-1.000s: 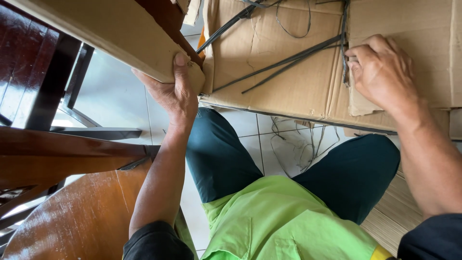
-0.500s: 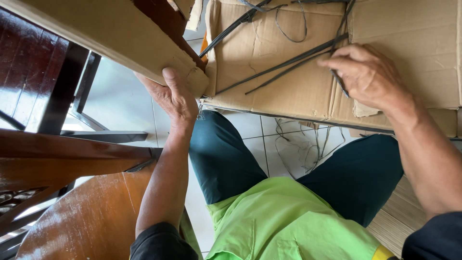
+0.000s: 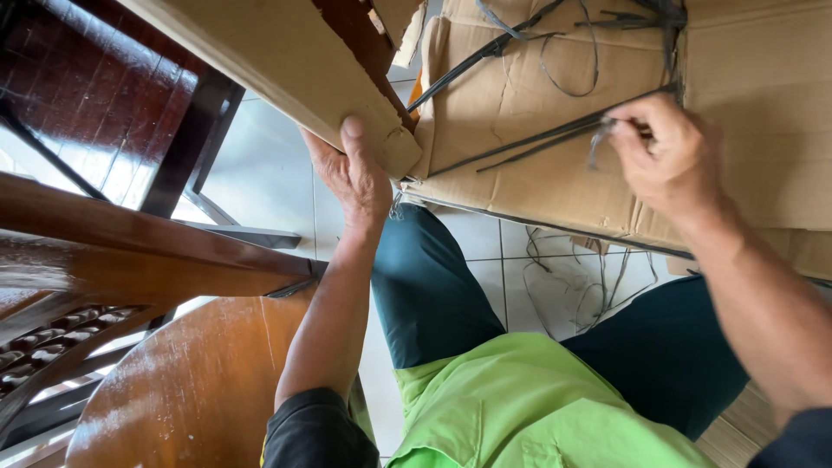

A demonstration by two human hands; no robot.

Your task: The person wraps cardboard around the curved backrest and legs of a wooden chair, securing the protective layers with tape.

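Head view. The left hand (image 3: 354, 178) grips the lower corner of a raised cardboard flap (image 3: 286, 65); its thumb lies along the flap's face and the other fingers wrap behind the edge, clenched on it. The flap slants from the upper left down to that corner, standing up from the flattened cardboard box (image 3: 555, 147) that lies across the person's lap and fills the upper right of the frame.

The right hand (image 3: 672, 160) rests on the box's top face, fingers pinched on the dark packing straps (image 3: 537, 139). These thin straps run diagonally across the cardboard from the hand toward the upper left; a looser grey strand (image 3: 568, 74) curls above them.

Below the box, the person's dark teal trousers (image 3: 425, 286) and green shirt (image 3: 520, 407) show. On the white tiled floor (image 3: 485, 251) between the knees lies a tangle of pale loose strapping (image 3: 576, 282). At left stand dark polished wooden furniture (image 3: 113, 251) and a rounded brown wooden surface (image 3: 191, 390), near the left forearm.
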